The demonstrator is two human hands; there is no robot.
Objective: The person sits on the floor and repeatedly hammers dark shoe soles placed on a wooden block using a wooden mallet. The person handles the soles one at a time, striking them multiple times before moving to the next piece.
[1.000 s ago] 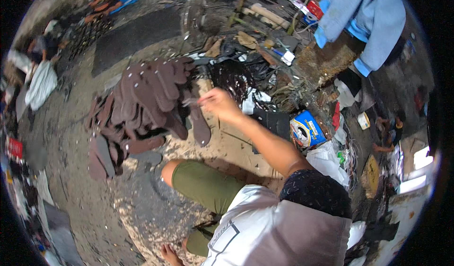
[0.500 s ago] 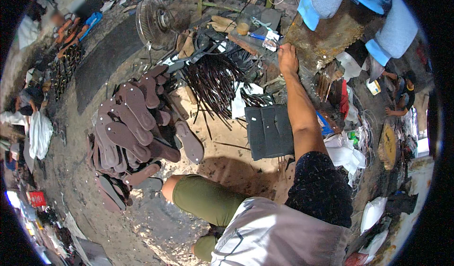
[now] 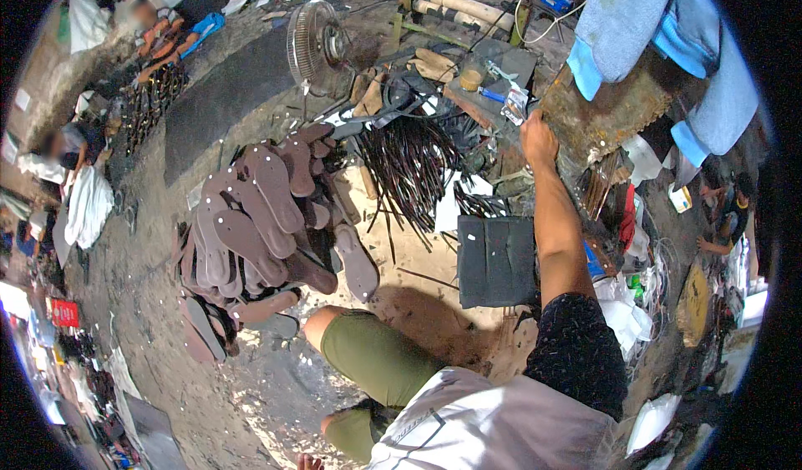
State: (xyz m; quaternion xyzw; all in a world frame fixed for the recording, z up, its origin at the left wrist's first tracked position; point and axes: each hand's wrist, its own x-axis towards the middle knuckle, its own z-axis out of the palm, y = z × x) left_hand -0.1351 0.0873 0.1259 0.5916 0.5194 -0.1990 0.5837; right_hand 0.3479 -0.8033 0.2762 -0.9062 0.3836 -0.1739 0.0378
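My right arm stretches far forward, and the closed fingers of my right hand (image 3: 539,142) are at the edge of a small printed packet (image 3: 514,106). A blue-handled tool (image 3: 491,95) lies against the packet's far side. Only the fingertips of my left hand (image 3: 310,462) show at the lower edge, slightly parted and with nothing visible in them. Left of my knee is a heap of brown sandal soles (image 3: 251,228), and one loose sole (image 3: 357,263) rests beside it. Thin dark strips (image 3: 413,169) lie in a bundle beyond a black padded block (image 3: 496,261).
A fan (image 3: 315,44) stands at the far left. A jar (image 3: 470,79) is on the dark board near the packet. Blue-grey cloth pieces (image 3: 626,27) hang at the far right. White scraps (image 3: 622,307) lie right of my arm. Other people sit at both sides.
The whole view has shifted, so most things appear farther right and lower. The packet looks tilted differently beside my right fingers. My left fingertips have come in at the lower edge.
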